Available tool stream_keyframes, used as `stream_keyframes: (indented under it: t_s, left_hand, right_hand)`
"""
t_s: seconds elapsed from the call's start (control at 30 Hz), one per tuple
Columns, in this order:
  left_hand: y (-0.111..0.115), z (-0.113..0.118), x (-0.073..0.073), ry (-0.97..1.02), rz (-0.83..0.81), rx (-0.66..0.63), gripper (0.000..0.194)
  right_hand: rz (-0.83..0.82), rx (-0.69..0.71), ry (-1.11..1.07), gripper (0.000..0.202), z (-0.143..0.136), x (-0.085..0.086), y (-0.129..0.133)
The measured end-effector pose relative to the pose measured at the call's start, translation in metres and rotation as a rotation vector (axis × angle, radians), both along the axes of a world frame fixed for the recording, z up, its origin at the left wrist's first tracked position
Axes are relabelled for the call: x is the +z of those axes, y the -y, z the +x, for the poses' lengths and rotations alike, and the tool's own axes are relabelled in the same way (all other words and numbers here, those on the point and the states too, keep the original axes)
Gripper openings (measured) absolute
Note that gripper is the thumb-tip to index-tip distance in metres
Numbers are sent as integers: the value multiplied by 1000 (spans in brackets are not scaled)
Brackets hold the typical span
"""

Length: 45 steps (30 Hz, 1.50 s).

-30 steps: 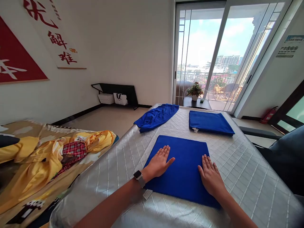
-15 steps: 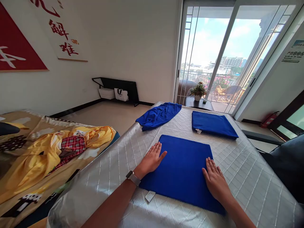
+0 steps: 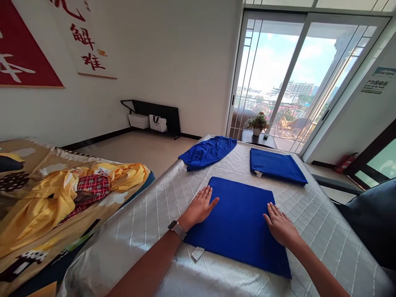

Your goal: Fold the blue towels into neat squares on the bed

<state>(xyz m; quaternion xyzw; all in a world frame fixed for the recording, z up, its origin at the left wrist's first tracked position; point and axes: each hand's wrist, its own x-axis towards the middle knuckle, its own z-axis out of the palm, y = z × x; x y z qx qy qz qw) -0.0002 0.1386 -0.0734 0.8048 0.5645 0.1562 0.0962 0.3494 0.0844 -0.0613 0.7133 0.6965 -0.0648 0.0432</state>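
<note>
A flat, folded blue cloth (image 3: 238, 222) lies on the silver quilted mattress (image 3: 148, 222), with a white label (image 3: 197, 253) sticking out at its near edge. My left hand (image 3: 199, 207) rests flat on the cloth's left edge, fingers stretched out; a watch (image 3: 177, 229) is on that wrist. On the right edge lies my right hand (image 3: 281, 225), palm down with fingers extended. Neither hand grips anything. Beyond, a second folded blue cloth (image 3: 276, 165) sits at the far right, and a crumpled blue cloth (image 3: 210, 152) at the far left.
To the left stands a patterned bed (image 3: 18, 231) with yellow clothing (image 3: 58, 194) on it. A potted plant (image 3: 258, 122) is on a small dark table before the glass door. A black rack (image 3: 156, 111) stands by the wall, and a dark padded seat (image 3: 371, 214) is at right.
Both hands stay flat on the cloth's edges, with hardly any movement over it. The camera view has tilted slightly upward.
</note>
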Motion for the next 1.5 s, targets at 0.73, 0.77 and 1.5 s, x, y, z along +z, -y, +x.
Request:
stream_keyframes:
  t_s: [0.73, 0.77, 1.5]
  left_hand:
    - [-4, -3, -5, 0, 21, 4, 76]
    - [-4, -3, -5, -7, 25, 7, 76]
    - [-1, 52, 36, -107, 50, -103, 85]
  right_hand:
    - [171, -20, -73, 73, 7, -20, -60]
    - [163, -21, -86, 74, 7, -19, -60]
    - [163, -38, -183, 72, 6, -13, -59]
